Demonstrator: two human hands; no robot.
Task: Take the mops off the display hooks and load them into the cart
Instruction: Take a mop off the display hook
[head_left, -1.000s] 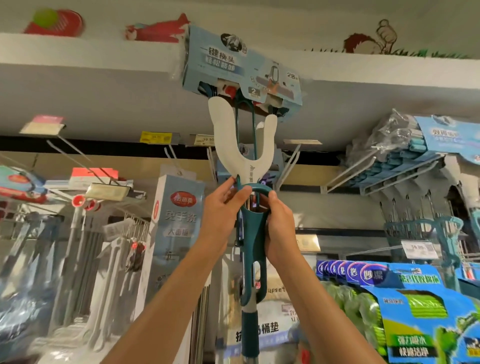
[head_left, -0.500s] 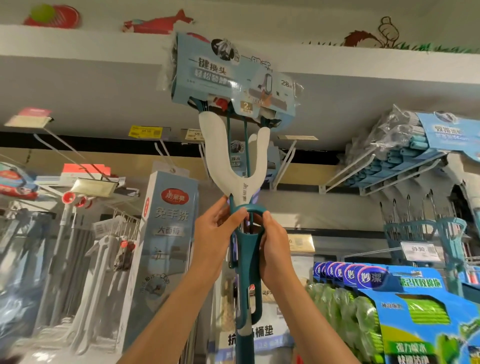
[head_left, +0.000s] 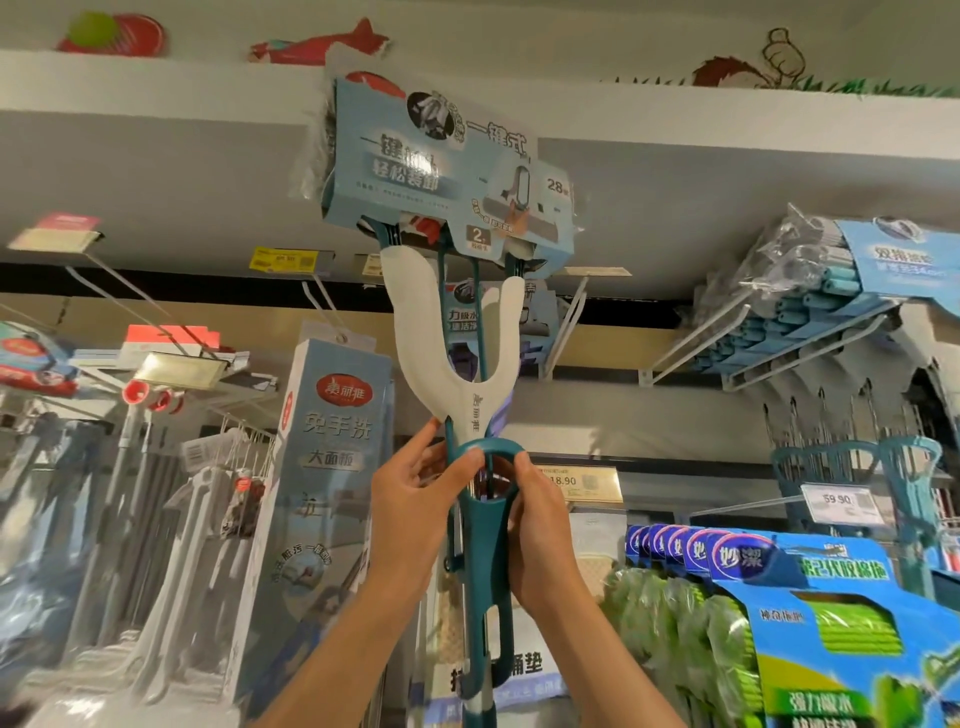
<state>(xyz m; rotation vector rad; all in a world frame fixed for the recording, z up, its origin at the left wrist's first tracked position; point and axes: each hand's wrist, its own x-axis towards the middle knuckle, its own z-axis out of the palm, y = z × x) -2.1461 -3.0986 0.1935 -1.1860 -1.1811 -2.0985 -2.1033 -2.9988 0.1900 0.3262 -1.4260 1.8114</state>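
One mop (head_left: 457, 358) is held upright in the middle of the view, its head wrapped in a pale blue printed card sleeve (head_left: 447, 171) that reaches up in front of the grey ledge (head_left: 156, 150) above the display. Below the sleeve a white Y-shaped fork (head_left: 452, 374) runs down into a teal squeeze handle (head_left: 485, 545) and then the pole. Two hands hold it from either side: the left hand (head_left: 410, 514) grips the teal handle just under the fork, thumb lying across the top loop, and the right hand (head_left: 540, 540) grips the same handle from the other side, fingers curled round its edge. A second mop of the same kind, only partly seen, hangs behind the fork on a white wire hook (head_left: 566, 322). To the left stands one tall pale blue box (head_left: 327, 467) hung from a hook, with grey and white mops (head_left: 171, 545) beyond it, blurred. At the right edge a stack of blue sponge heads (head_left: 779, 322) rests on wire hooks, teal handles (head_left: 852, 467) hang below, and a row of blue and green packs (head_left: 810, 623) fills the lower right corner. Two price tags (head_left: 841, 501) are readable. Red cartoon stickers (head_left: 317, 44) decorate the wall along the top
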